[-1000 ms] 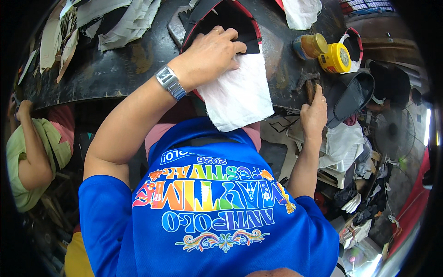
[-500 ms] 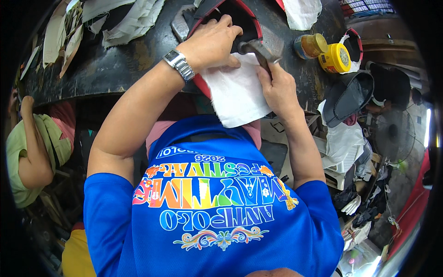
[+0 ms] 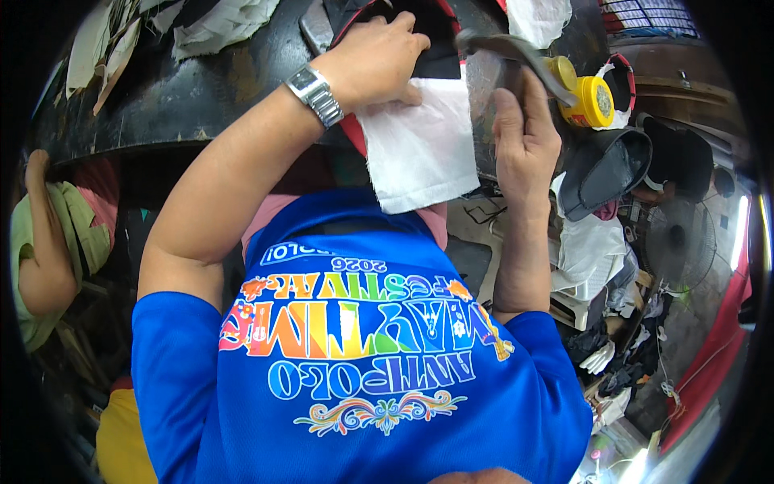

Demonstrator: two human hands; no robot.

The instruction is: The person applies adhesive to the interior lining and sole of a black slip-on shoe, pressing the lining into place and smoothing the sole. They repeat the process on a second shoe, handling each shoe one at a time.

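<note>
Over the table point(image 3: 201, 101), the hammer point(image 3: 526, 52), likely heavy and stiff, is best held where the fingers of the right hand point(image 3: 526, 149) clamp it, while the left hand point(image 3: 372, 66), fingers apart, rests on the probably soft black piece point(image 3: 440, 55).

This is a workshop, and a cluttered one: the black bench point(image 3: 173, 105) beside me is scuffed and stained, strewn with frayed strips of pale cloth point(image 3: 226, 28), and a hammer point(image 3: 524, 52) is up above it. To the right I see a dark moulded piece point(image 3: 609, 171), a fan point(image 3: 681, 234) and a jumble of scraps point(image 3: 621, 359); another person point(image 3: 48, 250) is at the bench's left end.
</note>
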